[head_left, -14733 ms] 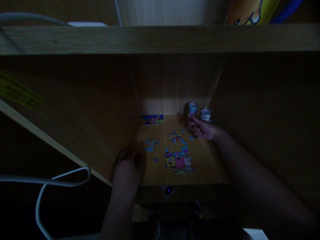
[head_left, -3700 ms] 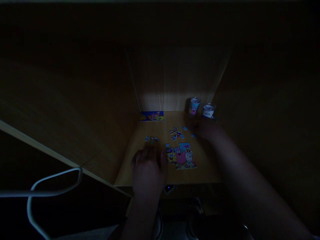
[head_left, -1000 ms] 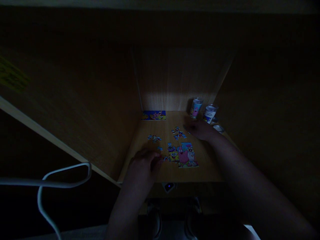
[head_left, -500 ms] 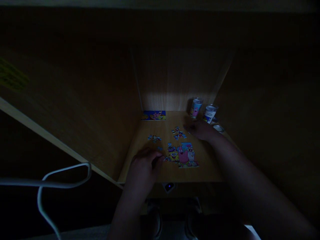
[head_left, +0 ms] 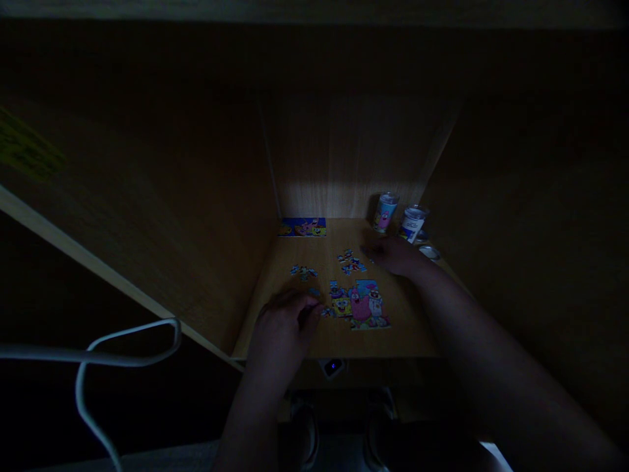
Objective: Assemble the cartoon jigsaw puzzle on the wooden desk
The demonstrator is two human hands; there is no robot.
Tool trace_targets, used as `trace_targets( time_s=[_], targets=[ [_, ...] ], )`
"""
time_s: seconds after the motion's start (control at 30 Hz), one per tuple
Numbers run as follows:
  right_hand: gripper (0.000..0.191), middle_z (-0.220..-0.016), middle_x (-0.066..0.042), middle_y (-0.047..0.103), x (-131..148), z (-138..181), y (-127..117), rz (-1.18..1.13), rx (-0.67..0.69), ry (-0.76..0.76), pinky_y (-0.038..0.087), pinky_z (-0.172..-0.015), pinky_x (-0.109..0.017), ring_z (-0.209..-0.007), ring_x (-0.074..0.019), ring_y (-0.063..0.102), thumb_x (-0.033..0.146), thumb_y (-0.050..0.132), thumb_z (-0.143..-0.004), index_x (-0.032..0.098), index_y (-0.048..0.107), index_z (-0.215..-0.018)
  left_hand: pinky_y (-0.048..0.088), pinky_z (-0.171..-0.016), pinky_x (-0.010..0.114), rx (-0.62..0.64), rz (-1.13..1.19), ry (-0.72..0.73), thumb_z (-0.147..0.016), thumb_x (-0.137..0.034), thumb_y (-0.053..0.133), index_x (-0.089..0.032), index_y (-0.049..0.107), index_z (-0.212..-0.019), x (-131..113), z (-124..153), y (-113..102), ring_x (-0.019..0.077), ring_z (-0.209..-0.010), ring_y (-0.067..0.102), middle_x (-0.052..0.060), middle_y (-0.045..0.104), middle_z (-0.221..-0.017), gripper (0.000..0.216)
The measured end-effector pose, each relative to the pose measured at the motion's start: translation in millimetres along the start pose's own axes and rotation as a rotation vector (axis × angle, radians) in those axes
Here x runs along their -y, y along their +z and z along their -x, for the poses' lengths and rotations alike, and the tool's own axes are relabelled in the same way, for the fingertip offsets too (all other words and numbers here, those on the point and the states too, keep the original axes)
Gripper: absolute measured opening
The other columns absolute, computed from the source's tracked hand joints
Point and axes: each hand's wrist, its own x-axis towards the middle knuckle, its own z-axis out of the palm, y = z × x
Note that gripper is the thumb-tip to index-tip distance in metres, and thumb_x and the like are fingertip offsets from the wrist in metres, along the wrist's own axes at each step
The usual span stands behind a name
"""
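Head view, very dim. At the left hand [head_left: 285, 321]: curled on the desk [head_left: 413, 331], fingertips touching a loose piece [head_left: 325, 312] just beside the left edge of the joined puzzle patch [head_left: 361, 305]. Pinching or merely pushing, cannot tell. At the right hand [head_left: 393, 255]: resting beside a cluster of loose pieces [head_left: 351, 263], in front of 2 tubs [head_left: 386, 212]; fingers too dark to read. Seemingly mid-fit of 1 piece. Calls for matching tabs to the patch's edge, then pressing flat.

Very dim, lit patch centre, edges black
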Motion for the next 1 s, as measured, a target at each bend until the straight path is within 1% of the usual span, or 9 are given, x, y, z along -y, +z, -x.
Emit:
trace_targets(
  time_s=[0.13, 0.33, 0.43, 0.57, 0.7, 0.77, 0.87, 1.0],
  targets=[
    [0.052, -0.097, -0.012, 0.08, 0.4, 0.1, 0.6, -0.017, 0.002, -0.006, 0.042, -0.066, -0.031, -0.082, -0.0226, 0.072, 0.054, 0.043, -0.109, 0.019, 0.079, -0.094, 0.052, -0.083, 0.035, -0.011, -0.011, 0.006, -0.1, -0.027, 0.072, -0.026, 0.077, -0.098, -1.3, -0.5, -0.1, 0.0222, -0.093, 0.071, 0.003, 0.075, -0.1, 0.006],
    [0.053, -0.096, -0.012, 0.08, -1.4, 0.0, 2.8, -0.045, -0.01, -0.003, 0.044, -0.068, -0.032, -0.084, -0.0242, 0.072, 0.056, 0.043, -0.108, 0.02, 0.079, -0.093, 0.052, -0.081, 0.035, 0.011, -0.031, 0.015, -0.102, -0.029, 0.07, -0.025, 0.075, -0.092, -2.3, -1.7, -0.9, 0.0225, -0.092, 0.071, 0.003, 0.074, -0.097, 0.012],
    [0.054, -0.094, -0.012, 0.08, -2.0, -0.4, 2.9, -0.025, -0.011, -0.005, 0.044, -0.067, -0.033, -0.081, -0.0242, 0.072, 0.055, 0.042, -0.108, 0.019, 0.079, -0.091, 0.051, -0.082, 0.035, 0.01, -0.049, 0.016, -0.102, -0.027, 0.07, -0.024, 0.073, -0.091, -2.9, -1.5, -1.6, 0.0225, -0.091, 0.07, 0.003, 0.073, -0.096, 0.012],
    [0.05, -0.097, -0.011, 0.08, -1.6, -0.2, 1.6, -0.025, -0.008, -0.01, 0.045, -0.069, -0.032, -0.084, -0.0236, 0.072, 0.052, 0.044, -0.108, 0.019, 0.08, -0.094, 0.05, -0.083, 0.035, 0.003, -0.068, 0.024, -0.102, -0.025, 0.068, -0.024, 0.072, -0.091, -3.0, -0.8, -1.4, 0.023, -0.093, 0.07, 0.003, 0.073, -0.096, 0.012],
    [0.049, -0.101, -0.011, 0.081, -0.5, 0.6, 0.2, -0.036, 0.0, -0.007, 0.045, -0.07, -0.031, -0.086, -0.0237, 0.073, 0.052, 0.045, -0.109, 0.02, 0.081, -0.098, 0.051, -0.084, 0.036, -0.008, -0.086, 0.003, -0.102, -0.026, 0.069, -0.025, 0.072, -0.095, -2.6, -0.3, 0.4, 0.0243, -0.095, 0.071, 0.003, 0.074, -0.099, 0.008],
    [0.049, -0.102, -0.012, 0.081, 0.3, 0.9, -0.4, -0.025, 0.001, 0.002, 0.046, -0.07, -0.031, -0.086, -0.0242, 0.073, 0.053, 0.045, -0.109, 0.02, 0.081, -0.098, 0.052, -0.086, 0.036, -0.016, -0.091, 0.012, -0.102, -0.028, 0.069, -0.025, 0.073, -0.1, -2.4, -0.4, 1.6, 0.0251, -0.098, 0.071, 0.004, 0.075, -0.104, 0.006],
    [0.049, -0.102, -0.012, 0.081, 1.4, 1.0, -1.2, -0.014, -0.002, -0.006, 0.046, -0.072, -0.032, -0.089, -0.0249, 0.073, 0.052, 0.045, -0.109, 0.02, 0.081, -0.097, 0.053, -0.092, 0.038, -0.031, -0.109, 0.036, -0.103, -0.031, 0.068, -0.024, 0.074, -0.108, -2.3, -0.8, 3.0, 0.026, -0.101, 0.071, 0.006, 0.075, -0.112, 0.01],
    [0.05, -0.103, -0.012, 0.081, 1.3, 0.7, -1.2, -0.029, 0.006, -0.005, 0.046, -0.071, -0.032, -0.09, -0.0253, 0.074, 0.053, 0.045, -0.108, 0.02, 0.081, -0.098, 0.055, -0.092, 0.04, -0.031, -0.106, 0.043, -0.104, -0.031, 0.068, -0.025, 0.075, -0.105, -2.5, -1.6, 3.2, 0.0257, -0.099, 0.071, 0.005, 0.074, -0.11, 0.009]
  ],
)
